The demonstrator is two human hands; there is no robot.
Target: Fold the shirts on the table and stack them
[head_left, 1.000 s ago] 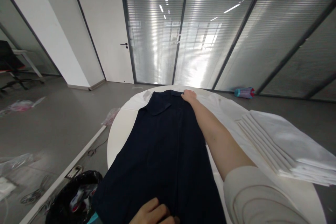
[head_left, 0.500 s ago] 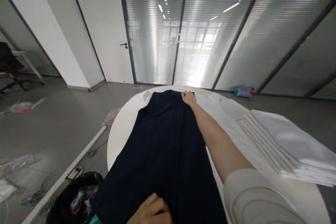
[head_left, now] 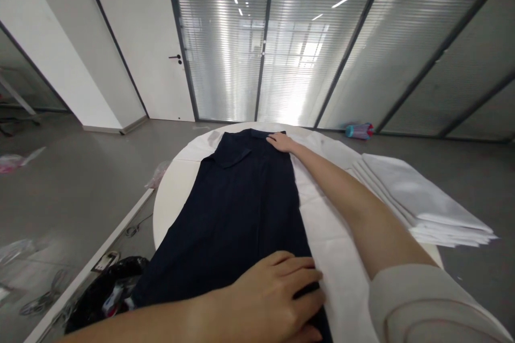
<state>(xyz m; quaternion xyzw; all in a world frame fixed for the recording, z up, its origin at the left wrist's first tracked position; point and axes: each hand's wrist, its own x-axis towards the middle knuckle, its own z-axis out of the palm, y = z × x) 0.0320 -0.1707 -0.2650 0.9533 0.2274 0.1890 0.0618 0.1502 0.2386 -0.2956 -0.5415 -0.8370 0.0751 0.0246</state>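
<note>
A dark navy shirt [head_left: 225, 214] lies spread lengthwise over the round white table [head_left: 171, 187], a folded flap showing near its far end. At that far end, my right hand [head_left: 280, 142] rests on the upper right corner with its fingers stretched out. My left hand [head_left: 277, 289] reaches across the near part of the shirt. Its fingers are apart and bent over the right edge of the cloth. The shirt's nearest part is hidden behind my left forearm.
White cloth [head_left: 325, 230] lies on the table right of the shirt, beside a stack of folded white fabric [head_left: 418, 193]. A black-lined bin [head_left: 96, 289] stands at lower left. Cables [head_left: 46, 295] and plastic bags lie on the floor. A striped bundle [head_left: 359, 131] sits by the glass wall.
My left hand has moved right across the shirt to its right edge, its fingers now spread. My right hand stays at the far corner, fingers now flatter. The view has shifted right.
</note>
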